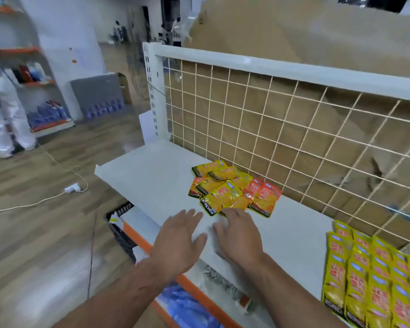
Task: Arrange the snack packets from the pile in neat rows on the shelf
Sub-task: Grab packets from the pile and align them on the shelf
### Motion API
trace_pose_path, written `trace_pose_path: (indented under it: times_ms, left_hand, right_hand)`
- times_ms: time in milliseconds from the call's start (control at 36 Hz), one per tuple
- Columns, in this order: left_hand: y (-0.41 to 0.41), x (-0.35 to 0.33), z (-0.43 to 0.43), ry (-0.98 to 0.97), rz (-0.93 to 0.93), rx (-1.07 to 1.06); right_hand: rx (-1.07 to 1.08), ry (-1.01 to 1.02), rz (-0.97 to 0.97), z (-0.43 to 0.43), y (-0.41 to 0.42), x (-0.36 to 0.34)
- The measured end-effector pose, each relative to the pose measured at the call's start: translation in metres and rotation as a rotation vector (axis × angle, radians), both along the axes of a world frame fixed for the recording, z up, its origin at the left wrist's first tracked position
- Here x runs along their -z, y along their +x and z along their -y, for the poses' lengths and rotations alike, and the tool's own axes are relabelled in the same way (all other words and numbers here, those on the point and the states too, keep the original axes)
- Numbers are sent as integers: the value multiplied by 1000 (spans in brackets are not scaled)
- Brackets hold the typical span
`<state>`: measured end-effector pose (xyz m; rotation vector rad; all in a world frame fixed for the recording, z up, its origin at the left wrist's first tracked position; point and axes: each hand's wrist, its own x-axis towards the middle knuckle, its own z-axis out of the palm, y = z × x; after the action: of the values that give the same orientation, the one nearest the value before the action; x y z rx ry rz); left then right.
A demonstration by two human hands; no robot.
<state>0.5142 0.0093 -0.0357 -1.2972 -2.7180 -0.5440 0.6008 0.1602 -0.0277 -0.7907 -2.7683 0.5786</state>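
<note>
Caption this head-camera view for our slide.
Left hand and right hand reach for the packet pile on the shelf, neat rows further right.

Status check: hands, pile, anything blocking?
Both open: left hand over the shelf, right hand fingertips at near edge of pile. Pile loose by the wire grid; rows begun at right. Nothing between hands and pile.
</note>
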Motion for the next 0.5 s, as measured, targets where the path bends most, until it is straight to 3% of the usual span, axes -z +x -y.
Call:
trace_pose_path:
  times_ms: [139, 222, 500]
  left_hand:
    - [-40, -10, -31, 85, 200, -29]
    - [-56, -11, -50, 163, 210, -12]
    - [-123, -9, -126, 154, 136, 98]
  right_hand:
    - [194, -141, -32, -21, -47, 4]
    - [298, -159, -57, -24, -61, 11]
    - [420, -162, -86, -31, -80, 16]
